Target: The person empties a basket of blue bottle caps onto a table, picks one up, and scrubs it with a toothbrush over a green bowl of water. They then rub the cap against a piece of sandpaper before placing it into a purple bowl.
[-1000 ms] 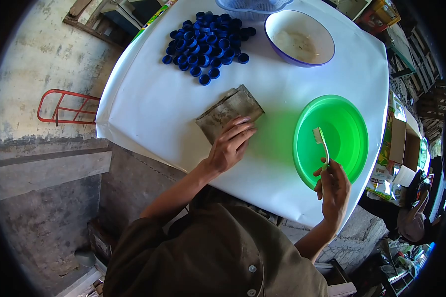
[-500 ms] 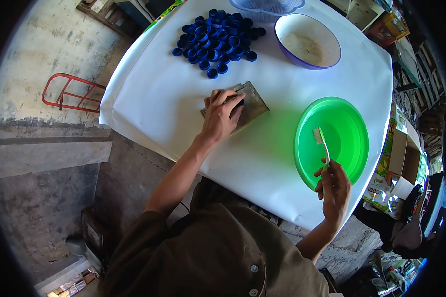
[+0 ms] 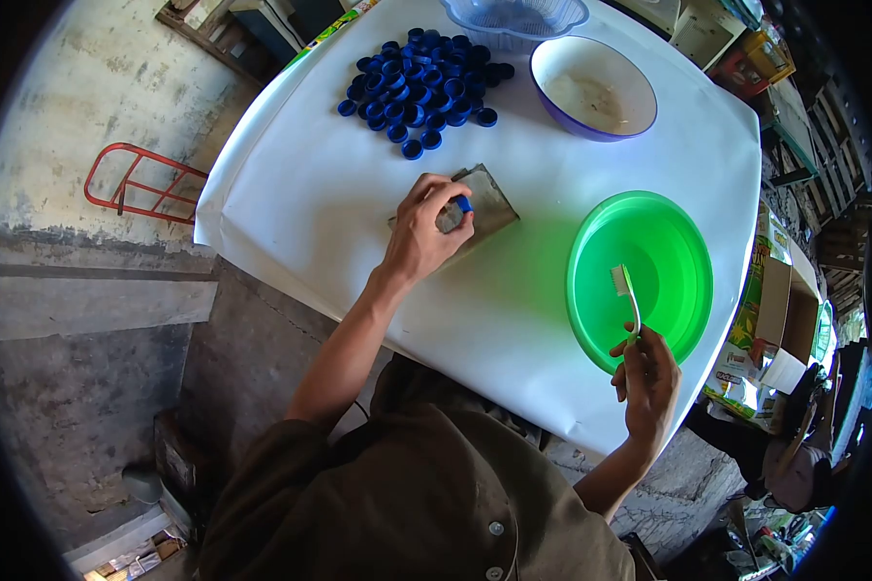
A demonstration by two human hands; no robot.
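Observation:
Between the thumb and fingers of my left hand (image 3: 424,232) is a blue bottle cap (image 3: 464,204), held over a flat greyish folded cloth or board (image 3: 494,201) whose material I cannot make out. My right hand (image 3: 649,373) grips a white and green toothbrush (image 3: 632,295) by its handle, bristle end up. The brush head is above the green basin (image 3: 576,254), and the hand is at the basin's near rim. Farther back on the table lies a heap of blue bottle caps (image 3: 421,85).
A white bowl with a purple outside (image 3: 591,66) holds a little cloudy liquid. Behind it is a translucent blue plastic basket (image 3: 518,17). White sheeting covers the table (image 3: 310,232). A red metal frame (image 3: 136,182) stands at the left wall, and an open cardboard box (image 3: 785,305) at the right.
My left hand has turned slightly, so the blue cap in its fingers shows more clearly. The toothbrush in my right hand has dipped a little. The whole view has shifted slightly.

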